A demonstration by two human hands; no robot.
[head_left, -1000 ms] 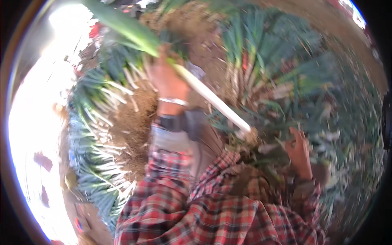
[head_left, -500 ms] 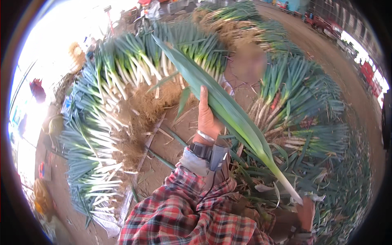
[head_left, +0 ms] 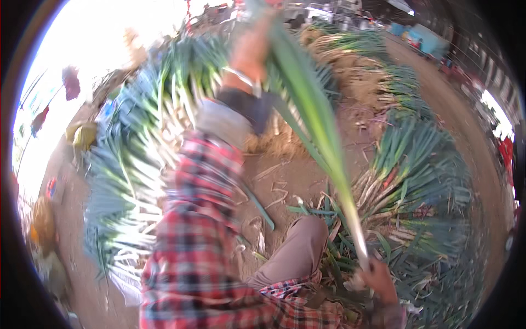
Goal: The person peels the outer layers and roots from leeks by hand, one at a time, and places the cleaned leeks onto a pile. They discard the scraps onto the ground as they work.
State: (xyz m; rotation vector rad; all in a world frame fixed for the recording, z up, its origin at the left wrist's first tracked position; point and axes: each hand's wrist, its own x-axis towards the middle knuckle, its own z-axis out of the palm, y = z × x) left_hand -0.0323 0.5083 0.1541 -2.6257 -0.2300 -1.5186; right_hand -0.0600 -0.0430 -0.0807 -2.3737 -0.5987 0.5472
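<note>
A long leek (head_left: 327,134) slants across the middle, its green leaves toward the top and its white shank toward the lower right. Up near the top edge, my left hand (head_left: 255,46), smeared by motion, is closed around the leafy end. My right hand (head_left: 379,281) grips the leek low at the white root end, its fingers curled round it. Something pale hangs beside those fingers, too blurred to name. Trimmed green leaves (head_left: 438,285) lie in a heap beneath and beyond my right hand.
A curved row of leeks (head_left: 129,181), roots inward, lies along the left and far side. More leek bundles (head_left: 422,159) lie at the right, with another stack (head_left: 356,44) behind. My bent knee (head_left: 301,241) is in the lower middle, above bare dirt ground (head_left: 274,192).
My left hand has swung up and away, drawing the leek's leafy end toward the top. The shank now stands steeper, and my right hand has shifted a little left. The view has tilted.
</note>
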